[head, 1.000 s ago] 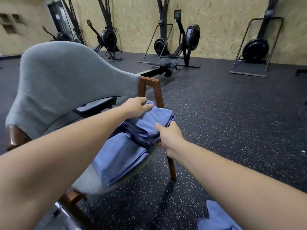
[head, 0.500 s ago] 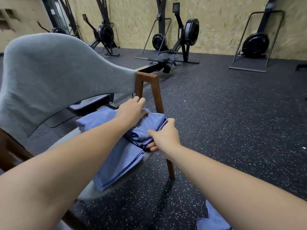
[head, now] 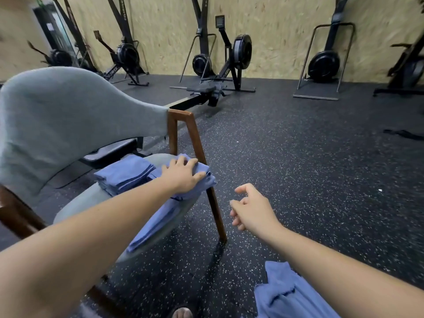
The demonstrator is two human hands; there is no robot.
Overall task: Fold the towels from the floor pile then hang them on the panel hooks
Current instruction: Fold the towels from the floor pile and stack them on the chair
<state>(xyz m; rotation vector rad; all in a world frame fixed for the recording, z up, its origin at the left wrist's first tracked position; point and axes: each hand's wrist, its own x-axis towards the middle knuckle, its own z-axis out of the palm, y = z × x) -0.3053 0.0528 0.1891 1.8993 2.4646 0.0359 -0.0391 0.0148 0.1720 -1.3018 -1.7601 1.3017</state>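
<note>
Folded towels (head: 125, 173): blue, soft rectangles stacked on grey upholstered, wood-framed chair (head: 68, 115). Left hand (head: 183, 176) flat atop, fingers straight. Right hand (head: 252, 208) loosely curled, empty, over speckled rubber floor (head: 309, 168); 1 crumpled towel (head: 286, 292) there.

Open floor (head: 309, 180) beside the wooden chair leg (head: 214, 210); grey backrest (head: 57, 125) left.

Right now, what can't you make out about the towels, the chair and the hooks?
Head view only.
- Panel hooks: none in frame.
- Floor towel pile: cut off by the bottom edge and covered by the right forearm; count unknown.
- Top folded towel: left hand lies flat on it, hiding its folds.
- Folded stack on the chair: layers too blurred to count.
</note>
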